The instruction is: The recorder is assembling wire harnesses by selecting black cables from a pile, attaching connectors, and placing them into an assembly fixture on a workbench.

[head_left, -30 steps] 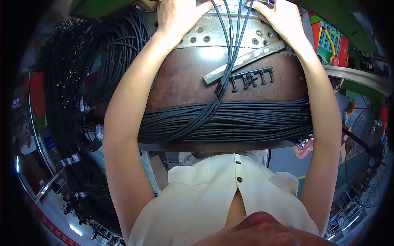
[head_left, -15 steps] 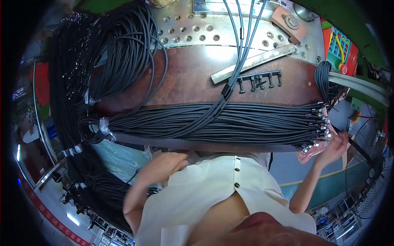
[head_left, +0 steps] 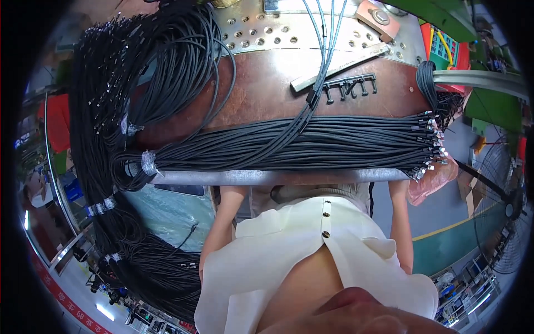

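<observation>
Both of my hands are out of sight beneath the near edge of the brown work table (head_left: 256,83). My left forearm (head_left: 225,211) reaches under the edge left of my body, and my right forearm (head_left: 399,222) goes under it on the right. What the fingers do or hold there is hidden. On the table above them, a long bundle of black cables (head_left: 278,147) lies left to right. Clear wrap (head_left: 149,162) binds its left end, and small metal connectors (head_left: 431,142) fan out at its right end.
Pink plastic (head_left: 436,181) hangs at the table's right end. More black cables (head_left: 172,72) are heaped on the left. A metal bar (head_left: 339,67) and a black plastic strip with short prongs (head_left: 350,86) lie behind the bundle. A fan (head_left: 500,206) stands to the right.
My right hand has moved from beside the pink plastic to under the table edge. My left hand has gone from near my waist to under it too. The view has shifted slightly.
</observation>
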The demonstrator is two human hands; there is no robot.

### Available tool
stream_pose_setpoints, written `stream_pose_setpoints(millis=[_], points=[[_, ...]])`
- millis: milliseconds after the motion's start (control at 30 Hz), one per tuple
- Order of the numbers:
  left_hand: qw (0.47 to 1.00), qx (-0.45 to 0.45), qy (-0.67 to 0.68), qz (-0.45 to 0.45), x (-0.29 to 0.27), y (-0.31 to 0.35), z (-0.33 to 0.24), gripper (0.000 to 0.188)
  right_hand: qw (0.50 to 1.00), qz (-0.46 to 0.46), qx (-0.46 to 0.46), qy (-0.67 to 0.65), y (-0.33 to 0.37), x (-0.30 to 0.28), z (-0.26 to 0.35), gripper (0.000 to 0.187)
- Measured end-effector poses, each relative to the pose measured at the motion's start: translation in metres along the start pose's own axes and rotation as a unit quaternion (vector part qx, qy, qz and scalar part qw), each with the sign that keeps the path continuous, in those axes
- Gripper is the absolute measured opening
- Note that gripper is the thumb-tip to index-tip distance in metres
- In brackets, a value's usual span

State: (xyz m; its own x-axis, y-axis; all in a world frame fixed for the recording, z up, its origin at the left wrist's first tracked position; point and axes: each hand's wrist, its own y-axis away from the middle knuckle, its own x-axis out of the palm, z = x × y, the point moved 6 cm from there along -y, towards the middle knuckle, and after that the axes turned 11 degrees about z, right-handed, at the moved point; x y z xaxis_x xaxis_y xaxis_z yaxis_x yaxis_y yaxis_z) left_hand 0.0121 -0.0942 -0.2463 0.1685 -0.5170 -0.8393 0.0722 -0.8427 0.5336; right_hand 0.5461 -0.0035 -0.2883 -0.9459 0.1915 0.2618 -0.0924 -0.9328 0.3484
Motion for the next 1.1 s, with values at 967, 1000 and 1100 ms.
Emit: stream_pose_setpoints(millis=[967, 1000, 1100], points=[[0.932, 0.278, 0.067, -0.221, -0.233, -0.003, -0.214, 0.075, 0.606, 0.348, -0.349, 0.624, -0.081, 0.313, 0.212, 0.021], [0.946, 0.234, 0.074, -0.21, -0.23, -0.002, -0.184, 0.076, 0.62, 0.335, -0.329, 0.629, -0.073, 0.307, 0.233, 0.017], [0.966, 0.172, -0.074, -0.177, -0.245, 0.011, -0.111, 0.059, 0.63, 0.249, -0.305, 0.669, -0.037, 0.262, 0.312, 0.02]])
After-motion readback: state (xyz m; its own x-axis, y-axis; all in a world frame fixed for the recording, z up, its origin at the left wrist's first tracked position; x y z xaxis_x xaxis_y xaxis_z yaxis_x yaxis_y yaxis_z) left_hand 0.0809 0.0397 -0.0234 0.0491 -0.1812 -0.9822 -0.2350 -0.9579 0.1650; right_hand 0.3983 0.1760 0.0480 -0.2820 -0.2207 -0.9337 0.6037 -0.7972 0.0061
